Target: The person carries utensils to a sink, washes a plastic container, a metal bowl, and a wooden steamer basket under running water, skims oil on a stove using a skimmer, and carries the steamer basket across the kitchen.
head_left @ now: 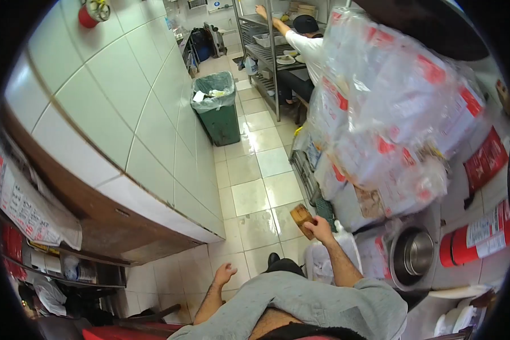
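Observation:
My right hand [321,229] grips one end of a small brown, yellowish rectangular block [302,220] that looks wooden; its exact kind is not clear. The block is held over the tiled floor, in front of a white plastic tub [354,252] with pale contents. On the other side, my left hand [225,274] hangs low over the floor near my body, holding nothing, its fingers loosely apart. To the right of my right forearm are round metal bowls or pots [413,254], one inside another.
Plastic-wrapped packages with red print [391,107] pile high at right, beside a fire extinguisher [476,243]. A lined green bin [221,122] stands against the tiled wall [119,85]. Further off, a person [306,42] reaches toward metal shelving [260,56]. A cluttered shelf [79,277] is at left.

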A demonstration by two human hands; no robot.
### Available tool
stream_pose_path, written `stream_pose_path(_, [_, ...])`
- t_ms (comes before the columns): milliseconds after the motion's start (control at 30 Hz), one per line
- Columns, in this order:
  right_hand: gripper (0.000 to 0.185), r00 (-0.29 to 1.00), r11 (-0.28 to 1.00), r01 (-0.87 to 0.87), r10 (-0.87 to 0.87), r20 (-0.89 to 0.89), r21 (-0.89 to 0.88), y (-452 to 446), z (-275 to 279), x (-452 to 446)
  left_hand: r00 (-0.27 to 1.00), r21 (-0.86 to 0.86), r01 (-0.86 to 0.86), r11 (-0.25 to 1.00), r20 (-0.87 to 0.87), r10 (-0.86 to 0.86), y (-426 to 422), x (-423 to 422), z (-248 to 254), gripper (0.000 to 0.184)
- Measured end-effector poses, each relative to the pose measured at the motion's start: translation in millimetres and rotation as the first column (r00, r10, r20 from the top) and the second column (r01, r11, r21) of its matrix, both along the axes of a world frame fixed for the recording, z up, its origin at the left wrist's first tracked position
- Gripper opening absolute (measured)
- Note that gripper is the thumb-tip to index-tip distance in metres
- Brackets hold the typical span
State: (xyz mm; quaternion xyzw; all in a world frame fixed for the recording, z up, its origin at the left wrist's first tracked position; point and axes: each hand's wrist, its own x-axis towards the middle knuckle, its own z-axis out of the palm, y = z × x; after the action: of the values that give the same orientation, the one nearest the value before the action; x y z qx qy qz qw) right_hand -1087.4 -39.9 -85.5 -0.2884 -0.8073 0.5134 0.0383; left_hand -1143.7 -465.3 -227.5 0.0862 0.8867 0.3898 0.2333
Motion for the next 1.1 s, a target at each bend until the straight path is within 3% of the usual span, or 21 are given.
stream_pose_path(33, [0.035,0.998,0.998,-0.064,0.065,-0.009,0.025,0,12,-33,0.951,-0.08,-0.078,0.994,0.292,0.098,-24,-13,-26,0.041])
stream_pose_path(67, [0.035,0.992,0.991,-0.126,0.127,-0.015,0.053,-2,21,-66,0.81,-0.175,-0.129,0.976,0.55,0.205,-39,-30,-37,0.036])
stream_pose_path(100, [0.036,0.984,0.984,-0.171,0.173,-0.035,0.051,-3,28,-100,0.759,-0.234,-0.202,0.951,0.577,0.303,-44,-41,-26,0.03])
stream_pose_path(167, [0.037,0.964,0.967,-0.252,0.253,-0.086,0.024,-2,28,-165,0.696,-0.281,-0.265,0.922,0.606,0.385,-42,-66,-15,0.025])
stream_pose_path(267, [0.034,0.934,0.928,-0.345,0.324,-0.151,-0.142,4,25,-262,0.837,-0.29,-0.146,0.946,0.473,0.274,-32,-122,-28,0.023])
stream_pose_path(367, [0.032,0.917,0.907,-0.393,0.376,-0.13,-0.149,20,20,-347,0.947,-0.133,-0.016,0.991,0.316,0.057,-5,-198,-51,0.026])
stream_pose_path(433, [0.032,0.909,0.9,-0.417,0.407,-0.092,-0.128,34,11,-397,0.858,-0.255,0.027,0.967,0.502,0.109,25,-260,-66,0.03])
stream_pose_path(467, [0.032,0.913,0.904,-0.407,0.399,-0.089,-0.128,43,10,-420,0.858,-0.254,0.036,0.967,0.504,0.1,39,-297,-62,0.03])
stream_pose_path(533, [0.033,0.938,0.928,-0.34,0.346,0.013,-0.156,67,14,-460,0.931,-0.178,0.016,0.984,0.362,0.051,82,-373,-24,0.03])
stream_pose_path(600, [0.032,0.949,0.944,-0.305,0.312,0.045,-0.124,98,27,-497,0.889,0.002,-0.14,0.99,0.44,0.125,107,-465,-61,0.032])
stream_pose_path(633, [0.031,0.957,0.955,-0.278,0.285,0.057,-0.101,114,33,-516,0.957,-0.219,0.019,0.976,0.287,0.046,131,-518,-51,0.036])
stream_pose_path(667, [0.031,0.964,0.964,-0.253,0.259,0.065,-0.087,128,34,-535,0.986,-0.118,-0.107,0.987,0.119,0.121,151,-566,-49,0.042])
stream_pose_path(733, [0.031,0.981,0.981,-0.192,0.192,0.006,-0.001,165,9,-577,0.957,-0.106,-0.108,0.989,-0.281,0.074,206,-659,25,0.044])
stream_pose_path(767, [0.031,0.983,0.98,-0.18,0.182,-0.017,0.086,180,10,-597,0.949,0.009,-0.167,0.986,-0.27,0.164,226,-710,42,0.045])
stream_pose_path(800, [0.031,0.984,0.971,-0.166,0.175,-0.037,0.173,195,19,-619,0.929,0.069,-0.22,0.973,-0.29,0.23,255,-743,96,0.045])
stream_pose_path(867, [0.031,0.986,0.971,-0.155,0.164,-0.034,0.179,228,10,-670,0.746,0.165,-0.195,0.967,-0.615,0.255,289,-818,140,0.044])
stream_pose_path(933, [0.032,0.986,0.97,-0.142,0.156,-0.055,0.197,257,11,-722,0.585,0.185,-0.262,0.947,-0.75,0.309,317,-876,194,0.043])
stream_pose_path(1100, [0.032,0.959,0.951,-0.272,0.281,-0.044,0.15,332,11,-859,0.251,0.247,-0.545,0.801,-0.864,0.437,343,-972,272,0.042])
